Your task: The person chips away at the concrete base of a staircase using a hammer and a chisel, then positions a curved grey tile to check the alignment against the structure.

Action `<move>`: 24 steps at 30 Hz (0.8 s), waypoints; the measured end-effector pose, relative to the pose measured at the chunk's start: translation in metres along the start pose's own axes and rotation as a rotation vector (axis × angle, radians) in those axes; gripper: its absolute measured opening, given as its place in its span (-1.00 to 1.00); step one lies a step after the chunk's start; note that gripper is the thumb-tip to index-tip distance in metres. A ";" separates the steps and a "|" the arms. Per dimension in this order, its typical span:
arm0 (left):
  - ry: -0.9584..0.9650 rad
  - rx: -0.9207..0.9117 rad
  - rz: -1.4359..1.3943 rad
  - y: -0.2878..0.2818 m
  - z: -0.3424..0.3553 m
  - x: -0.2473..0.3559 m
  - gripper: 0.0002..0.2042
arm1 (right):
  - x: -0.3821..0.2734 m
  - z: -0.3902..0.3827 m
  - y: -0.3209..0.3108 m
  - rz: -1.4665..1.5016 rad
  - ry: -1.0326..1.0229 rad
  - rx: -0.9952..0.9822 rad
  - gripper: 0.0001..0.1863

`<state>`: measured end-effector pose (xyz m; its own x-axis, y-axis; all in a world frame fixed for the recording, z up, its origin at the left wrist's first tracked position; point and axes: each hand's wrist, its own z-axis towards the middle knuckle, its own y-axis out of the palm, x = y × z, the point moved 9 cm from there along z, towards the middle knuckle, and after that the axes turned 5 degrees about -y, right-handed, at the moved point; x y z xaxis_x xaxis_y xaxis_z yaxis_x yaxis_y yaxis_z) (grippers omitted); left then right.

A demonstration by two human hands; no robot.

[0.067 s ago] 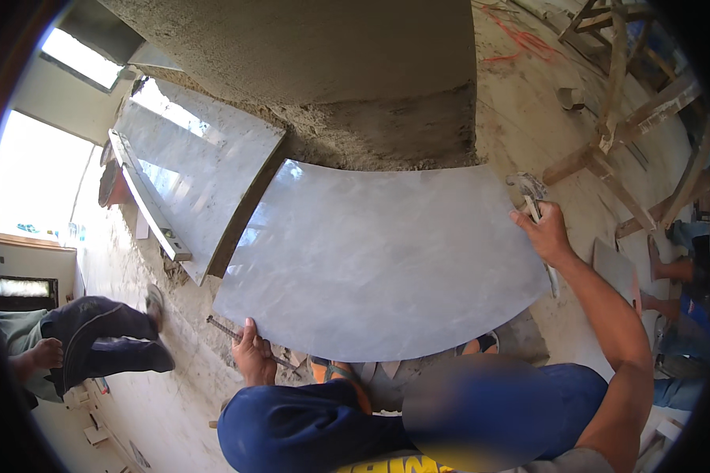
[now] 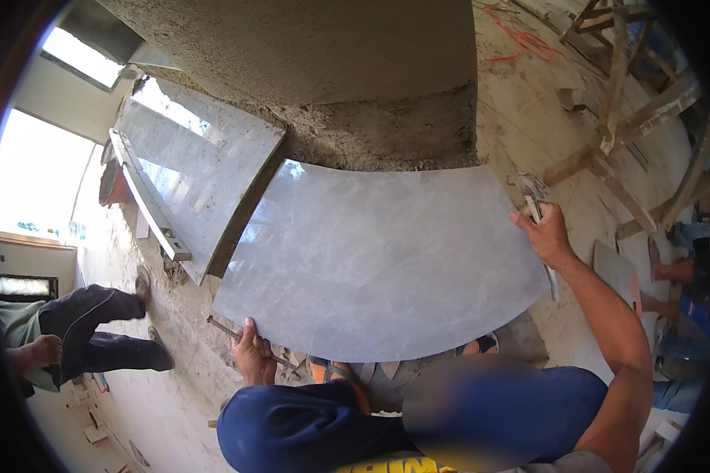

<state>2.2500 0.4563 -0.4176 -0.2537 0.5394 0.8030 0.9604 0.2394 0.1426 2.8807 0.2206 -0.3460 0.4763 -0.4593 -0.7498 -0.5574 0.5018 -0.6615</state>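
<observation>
A large polished grey slab with curved long edges lies in front of my knees, against the foot of the rough cement wall. At its near left corner my left hand is closed round a thin ribbed steel bar, with a finger or thumb at the slab's edge. My right hand grips a hammer by its handle beside the slab's right edge, its head pointing away from me. The fingertips of that hand meet or nearly meet the slab's rim. The slab's underside is hidden.
Left of a dark gap lies a second, higher slab with a long level along its left edge. Cement wall rises ahead. Wooden trestles stand at right, near another person's legs. At left another person is close.
The other person at left has shifted their legs and feet slightly. My hands, the hammer and the slab stay in place.
</observation>
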 end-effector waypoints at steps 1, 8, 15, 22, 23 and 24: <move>0.006 0.003 -0.009 0.000 0.000 -0.001 -0.72 | -0.001 0.000 0.001 -0.006 0.028 -0.002 -0.62; -0.026 -0.061 -0.042 0.002 0.009 0.004 -0.76 | 0.001 0.002 0.007 0.070 0.023 -0.017 -0.53; -0.025 -0.128 -0.031 0.011 0.019 0.011 -0.71 | 0.001 0.009 0.008 0.051 -0.039 -0.064 -0.44; -0.010 -0.109 -0.069 0.008 0.037 0.024 -0.72 | -0.001 0.014 0.006 -0.019 0.028 -0.094 -0.46; -0.014 -0.091 -0.082 0.008 0.037 0.023 -0.72 | 0.002 0.013 0.006 -0.005 0.067 -0.104 -0.49; -0.010 -0.071 -0.073 0.005 0.039 0.025 -0.74 | 0.003 0.014 0.008 0.013 0.097 -0.116 -0.51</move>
<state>2.2435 0.5023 -0.4198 -0.3237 0.5309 0.7832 0.9451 0.2206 0.2411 2.8866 0.2333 -0.3539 0.4037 -0.5251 -0.7492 -0.6406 0.4225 -0.6413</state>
